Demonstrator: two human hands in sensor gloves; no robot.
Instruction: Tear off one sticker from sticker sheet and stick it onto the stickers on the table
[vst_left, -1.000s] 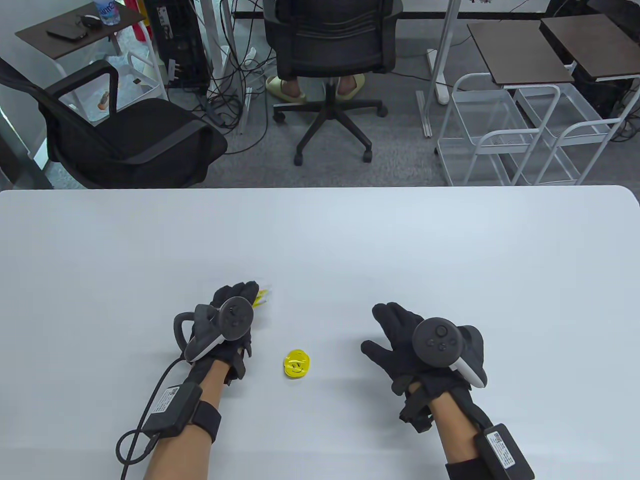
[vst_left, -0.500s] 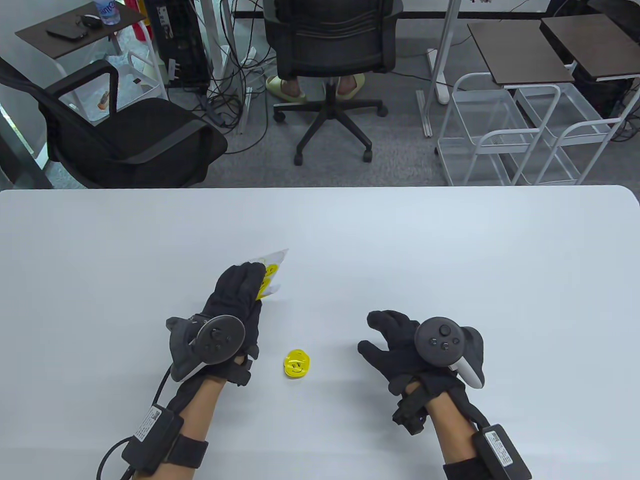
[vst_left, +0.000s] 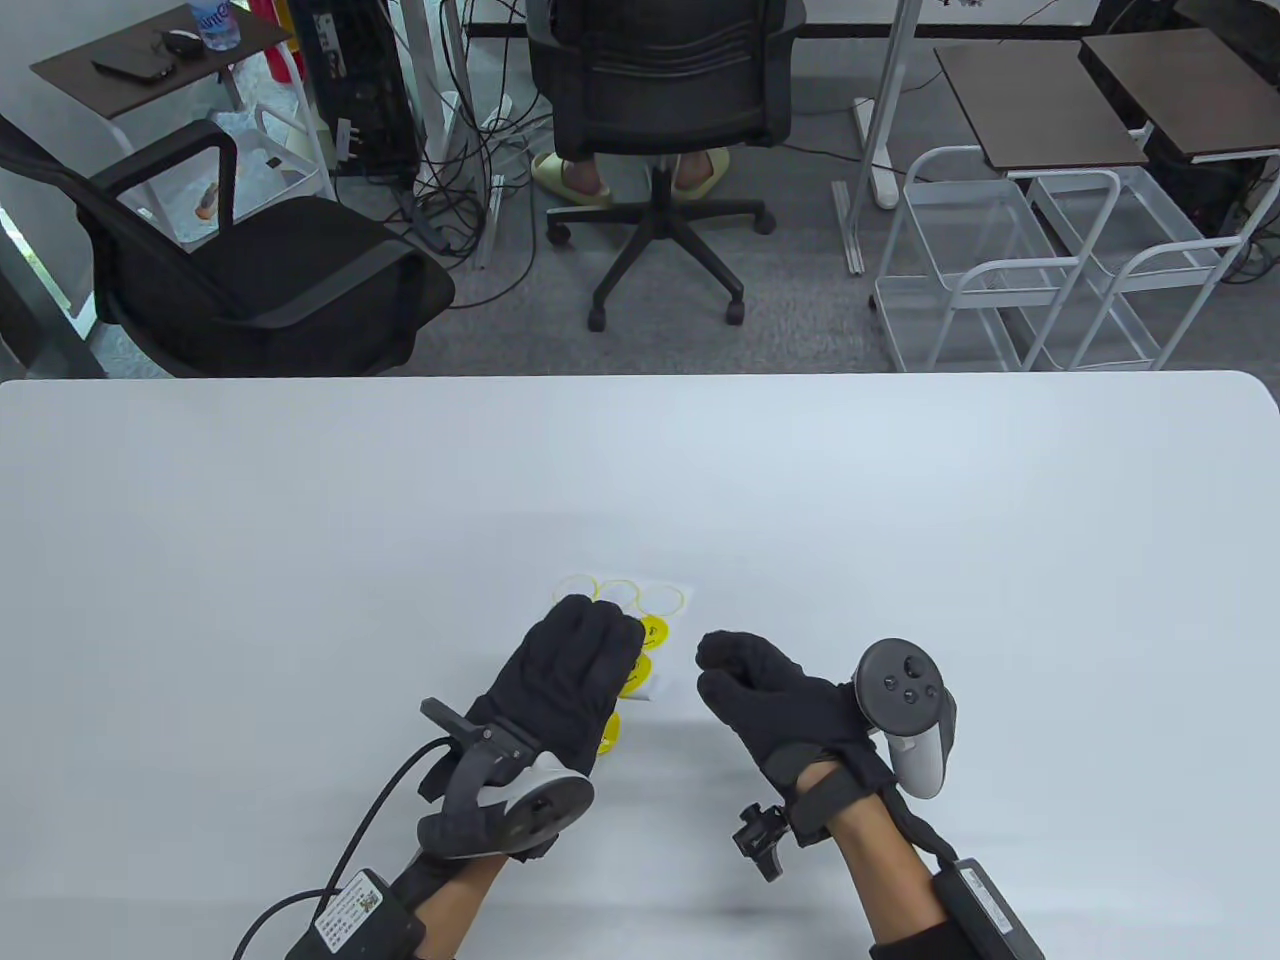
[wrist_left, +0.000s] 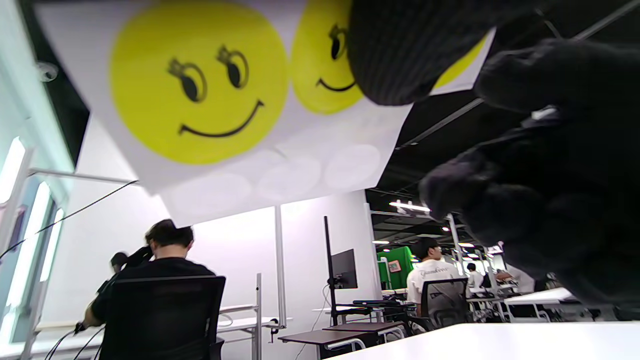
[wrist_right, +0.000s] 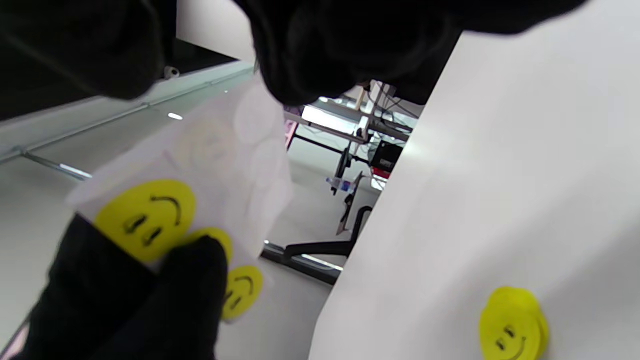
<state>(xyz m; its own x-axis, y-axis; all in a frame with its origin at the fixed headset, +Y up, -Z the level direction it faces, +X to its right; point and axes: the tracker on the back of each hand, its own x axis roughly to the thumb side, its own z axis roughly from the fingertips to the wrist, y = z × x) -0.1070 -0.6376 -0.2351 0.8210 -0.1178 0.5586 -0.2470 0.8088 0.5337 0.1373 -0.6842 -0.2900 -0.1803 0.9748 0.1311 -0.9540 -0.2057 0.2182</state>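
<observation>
My left hand (vst_left: 610, 645) holds the sticker sheet (vst_left: 660, 612) up above the table, fingers over its near part. The sheet is white, with empty yellow rings at the far edge and yellow smiley stickers (wrist_left: 200, 85) lower down. A gloved fingertip (wrist_left: 400, 50) presses on one smiley. My right hand (vst_left: 715, 665) is empty, fingers curled, just right of the sheet's edge. In the right wrist view its fingers (wrist_right: 325, 45) hang just above the sheet (wrist_right: 225, 145). The pile of yellow smiley stickers (wrist_right: 512, 325) lies on the table, half hidden under my left hand (vst_left: 610, 737).
The white table (vst_left: 900, 520) stretches far and to both sides. Office chairs (vst_left: 660, 90), wire carts (vst_left: 1010, 270) and small side tables stand on the floor beyond its far edge.
My left hand has carried the sheet right and toward me, over the sticker pile, turning it face up. My right hand has moved left, close to the sheet's edge.
</observation>
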